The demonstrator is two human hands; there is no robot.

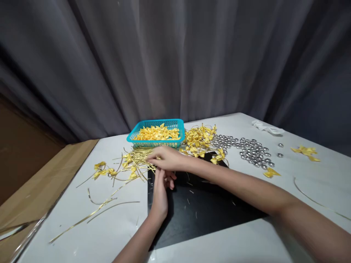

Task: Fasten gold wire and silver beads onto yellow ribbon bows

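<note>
My right hand (166,157) reaches left across the table, and its fingers pinch at a bundle of thin gold wire strips (138,156) lying in front of the basket. My left hand (161,190) sits just below it at the black mat's (203,212) left edge, fingers curled upward; what they hold, if anything, is hidden. A turquoise basket (156,133) full of yellow ribbon bows stands behind the wires.
A heap of yellow bows on wires (199,140) lies right of the basket, then several silver beads (251,150). Loose bows (305,151) and gold strips (90,213) are scattered about. Cardboard (41,182) borders the left; a grey curtain hangs behind.
</note>
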